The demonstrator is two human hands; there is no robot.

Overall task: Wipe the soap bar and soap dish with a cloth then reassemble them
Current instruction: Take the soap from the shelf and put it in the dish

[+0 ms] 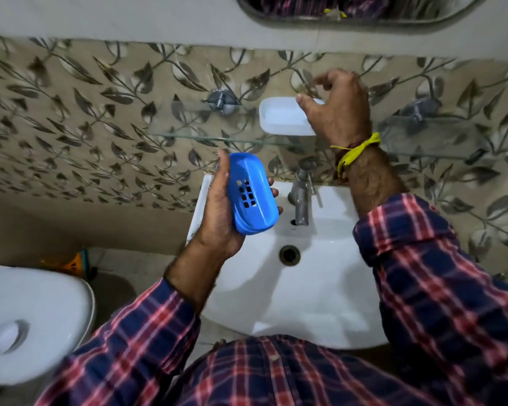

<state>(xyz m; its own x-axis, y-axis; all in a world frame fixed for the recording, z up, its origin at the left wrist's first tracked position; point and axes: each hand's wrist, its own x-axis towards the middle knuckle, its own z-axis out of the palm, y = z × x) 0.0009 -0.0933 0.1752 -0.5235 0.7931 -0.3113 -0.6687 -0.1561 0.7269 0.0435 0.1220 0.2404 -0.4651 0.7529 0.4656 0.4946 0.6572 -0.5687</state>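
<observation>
Our left hand (217,206) grips the blue perforated soap dish tray (251,194) over the basin (299,288); further right, our right hand (336,108) hovers, fingers loosely curled and holding nothing, at the white dish base (282,118) on the glass shelf (206,136). No cloth or soap bar shows. We judge reassembly in hand: next, seat tray in base.

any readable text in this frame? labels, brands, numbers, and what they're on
None readable.
Blue soap dish insert in the left hand: holes only, no lettering.
White soap dish tray on the glass shelf, under the right hand: blank.
Tap and washbasin: no legible brand.
</observation>
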